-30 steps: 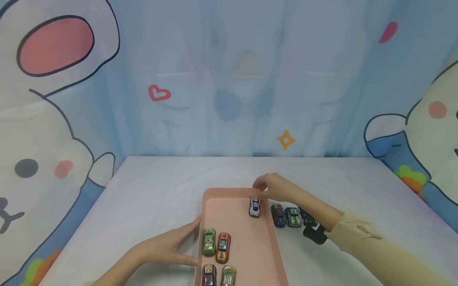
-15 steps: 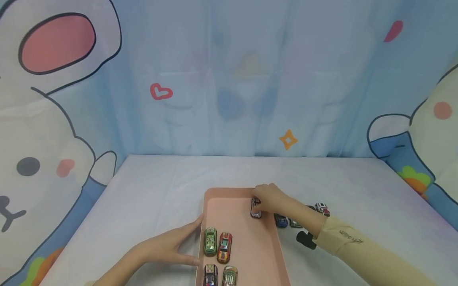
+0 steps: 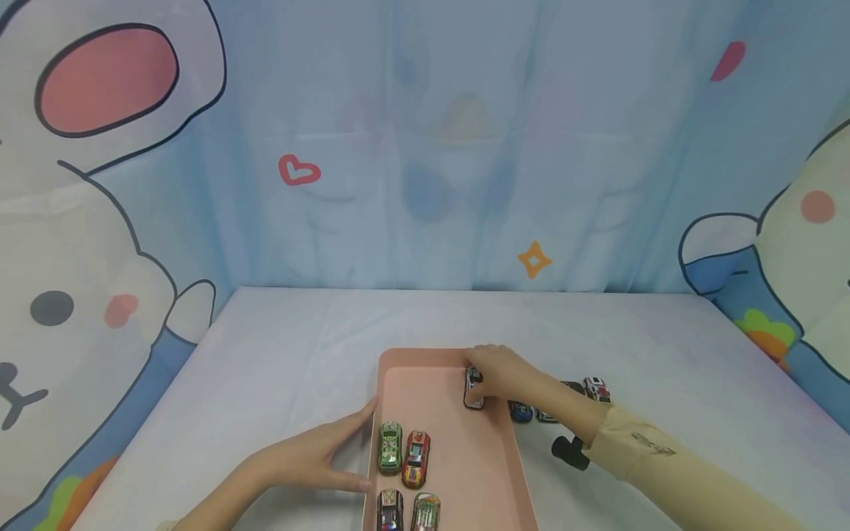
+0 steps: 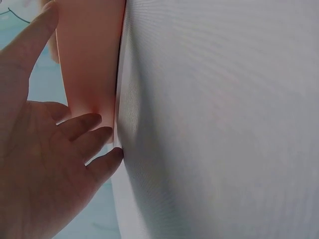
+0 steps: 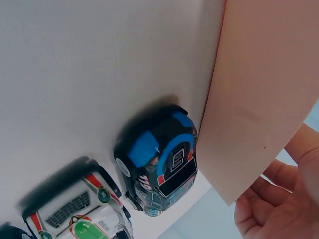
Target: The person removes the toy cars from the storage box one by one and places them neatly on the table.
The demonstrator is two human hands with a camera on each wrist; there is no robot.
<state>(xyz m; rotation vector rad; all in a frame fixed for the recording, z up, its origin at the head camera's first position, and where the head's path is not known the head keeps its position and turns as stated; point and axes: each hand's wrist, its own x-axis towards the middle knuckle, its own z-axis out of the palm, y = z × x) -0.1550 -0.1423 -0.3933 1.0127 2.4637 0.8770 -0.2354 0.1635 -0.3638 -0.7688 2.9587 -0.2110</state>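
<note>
- So the right hand [image 3: 501,369] is bent over the white-and-black toy race car [image 3: 472,379], thumb across its right side. I read that as a pinch grip, though most of the fingertips are hidden.
- That car sits in the far right corner of the shallow salmon-pink plastic tray [image 3: 465,457].
- Left hand [image 3: 315,456] is spread out, fingers relaxed, touching the tray's left wall.
- Could go wrong: the right fingers are right up at the far rim, so a knuckle could snag there and twist the car crooked.
- Also, the right forearm crosses above the blue-and-black toy car [image 5: 167,159] and the white-and-green toy car [image 5: 82,214], both outside the right wall. Drop the wrist and the chunky black wrist device [image 3: 570,452] might bump them, I reckon.
- If the left hand pushes too hard, the tray could slide right over the white cloth [image 3: 299,346] into the blue-and-black one, which is just beside it.
- Compared with a second ago: the right hand has come down from the far rim onto the car, and the forearm now uncovers a white-and-red toy car [image 3: 597,389] farther right. Left hand's basically the same, and so is the green toy car [image 3: 390,448] near it.
</note>
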